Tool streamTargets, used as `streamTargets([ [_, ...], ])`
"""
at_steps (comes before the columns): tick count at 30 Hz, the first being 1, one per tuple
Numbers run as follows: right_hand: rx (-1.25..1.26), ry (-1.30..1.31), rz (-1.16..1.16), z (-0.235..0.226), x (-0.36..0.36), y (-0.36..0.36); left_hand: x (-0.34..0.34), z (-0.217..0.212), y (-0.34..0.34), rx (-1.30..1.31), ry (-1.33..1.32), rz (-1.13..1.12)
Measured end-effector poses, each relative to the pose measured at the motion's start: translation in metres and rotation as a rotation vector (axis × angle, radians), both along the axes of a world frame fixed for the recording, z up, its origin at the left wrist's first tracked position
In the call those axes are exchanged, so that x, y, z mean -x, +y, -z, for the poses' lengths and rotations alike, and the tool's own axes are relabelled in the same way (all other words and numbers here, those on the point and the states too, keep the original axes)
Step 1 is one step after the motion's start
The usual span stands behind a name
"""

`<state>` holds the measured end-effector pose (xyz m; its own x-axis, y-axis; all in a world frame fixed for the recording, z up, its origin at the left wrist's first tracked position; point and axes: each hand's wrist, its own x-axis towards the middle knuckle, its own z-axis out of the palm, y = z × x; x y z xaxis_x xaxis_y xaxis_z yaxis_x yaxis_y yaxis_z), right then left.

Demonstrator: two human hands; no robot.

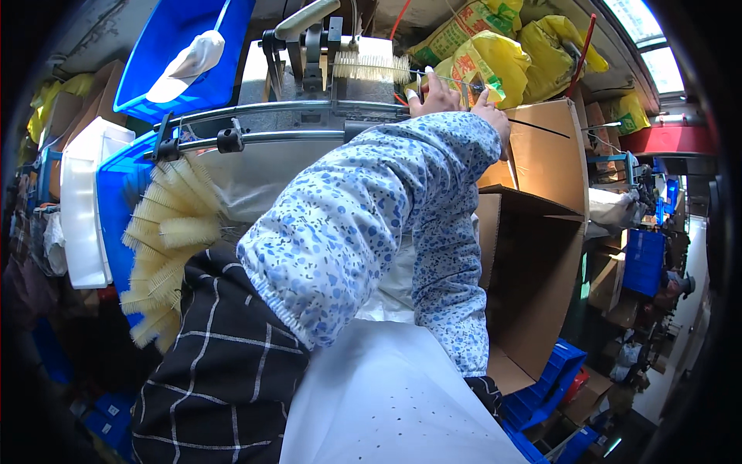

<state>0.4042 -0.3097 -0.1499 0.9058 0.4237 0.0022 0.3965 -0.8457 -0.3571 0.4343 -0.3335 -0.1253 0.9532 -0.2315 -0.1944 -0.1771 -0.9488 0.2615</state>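
A white-bristled bottle brush (371, 67) sticks out sideways on a thin twisted wire stem (444, 77) from a metal machine (309, 46). Both my arms reach up to it in blue flowered sleeve covers. My left hand (433, 97) has its fingers closed on the wire just right of the bristles. My right hand (495, 116) pinches the wire's far end, close to a cardboard box (541, 155). The left forearm hides most of both palms.
A heap of cream-coloured brushes (166, 232) lies in a blue bin (116, 201) at the left, under two metal rails (255, 139). A blue crate (154, 77) holds a white cap (185, 66). Yellow sacks (502, 58) are piled behind. A white bag (386, 394) is below my arms.
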Motion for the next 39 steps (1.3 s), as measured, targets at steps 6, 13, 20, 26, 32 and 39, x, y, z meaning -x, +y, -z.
streamTargets([
  [6,0.043,0.039,0.026,-0.007,0.002,0.002,0.003,0.005,0.001,0.004,-0.106,0.055],
  [13,0.129,-0.077,-0.006,-0.001,-0.001,0.001,-0.001,0.01,0.002,0.054,-0.108,0.05],
  [20,0.059,-0.061,-0.024,0.008,-0.008,0.001,-0.003,0.012,0.003,0.08,-0.102,0.051],
  [26,0.07,-0.029,-0.032,-0.009,0.005,0.01,0.001,0.01,0.013,0.111,-0.082,0.04],
  [32,0.088,-0.002,-0.031,-0.011,0.011,0.021,0.008,0.007,0.021,0.122,-0.073,0.031],
  [39,0.055,-0.051,-0.052,-0.009,0.017,0.033,0.014,0.008,0.032,0.149,-0.08,0.013],
])
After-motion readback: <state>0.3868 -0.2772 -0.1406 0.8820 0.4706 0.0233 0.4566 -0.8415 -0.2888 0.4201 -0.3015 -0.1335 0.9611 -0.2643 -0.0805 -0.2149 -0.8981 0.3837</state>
